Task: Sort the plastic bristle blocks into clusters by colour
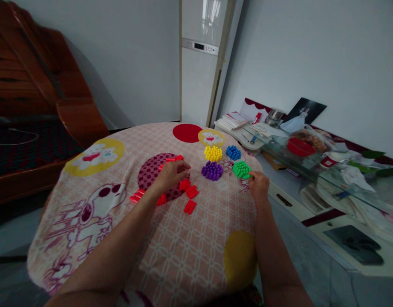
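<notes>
Many red pieces (192, 192) lie scattered on cloth-covered counter (206, 238). Left hand (173, 173) above some, right hand (259, 185) at edge of green pieces (241, 169); from here, cannot tell either grip. Purple pieces (212, 170), yellow pieces (213, 153), blue pieces (233, 152) near.

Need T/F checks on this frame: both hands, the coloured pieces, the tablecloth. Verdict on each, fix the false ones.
1. The right hand is at the edge of the green cluster. True.
2. The left hand is over the blue cluster. False: it is at the red pieces.
3. The purple cluster lies nearer the wearer than the yellow cluster. True.
4. The red pieces form one tight cluster. False: they lie in several separate groups.
5. The blue cluster lies left of the yellow cluster as seen by the wearer. False: it lies to its right.
6. A patterned tablecloth lies under the clusters. True.
</notes>
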Tool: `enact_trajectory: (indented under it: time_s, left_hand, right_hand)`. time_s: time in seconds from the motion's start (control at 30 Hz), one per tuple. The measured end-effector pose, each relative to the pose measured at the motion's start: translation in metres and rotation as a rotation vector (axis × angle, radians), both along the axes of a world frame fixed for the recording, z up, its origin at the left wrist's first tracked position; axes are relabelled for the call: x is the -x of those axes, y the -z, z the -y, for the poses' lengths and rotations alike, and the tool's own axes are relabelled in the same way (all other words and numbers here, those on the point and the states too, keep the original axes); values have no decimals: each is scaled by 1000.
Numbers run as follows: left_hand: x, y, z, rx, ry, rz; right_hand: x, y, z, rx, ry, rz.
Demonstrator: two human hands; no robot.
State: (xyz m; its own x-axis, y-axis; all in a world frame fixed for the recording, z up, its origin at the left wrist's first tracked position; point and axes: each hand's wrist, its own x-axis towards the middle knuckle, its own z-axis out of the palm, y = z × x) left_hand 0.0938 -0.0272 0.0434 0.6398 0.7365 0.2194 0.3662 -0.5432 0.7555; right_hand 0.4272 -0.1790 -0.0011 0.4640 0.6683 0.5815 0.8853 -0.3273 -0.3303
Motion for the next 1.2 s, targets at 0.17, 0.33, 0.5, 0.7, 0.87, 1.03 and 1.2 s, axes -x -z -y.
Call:
enact_trajectory:
  time_s: [0.17,0.33,0.5,0.7,0.87,1.03,1.2]
  left_hand:
    - [1,2,-2,-47,-27,-32]
    - [4,5,-7,-56,-46,-28]
    - [3,0,-1,-79,-14,-134]
    - [-12,9,16,-213,184,-370]
    - [-21,14,24,-292,217,-515]
    - [-26,7,30,-98,218,-279]
    - [-46,16,51,-3,247,-71]
  right_hand:
    - [-1,6,-6,3,-1,-11]
    - [17,-6,7,-119,50,-92]
    - [66,-11,23,-164,-149,-509]
    - [110,6,14,-38,-343,-906]
    - [118,18,10,-89,-324,-1045]
    - [121,15,18,-87,-362,-1020]
    - [128,8,24,16,-449,-974]
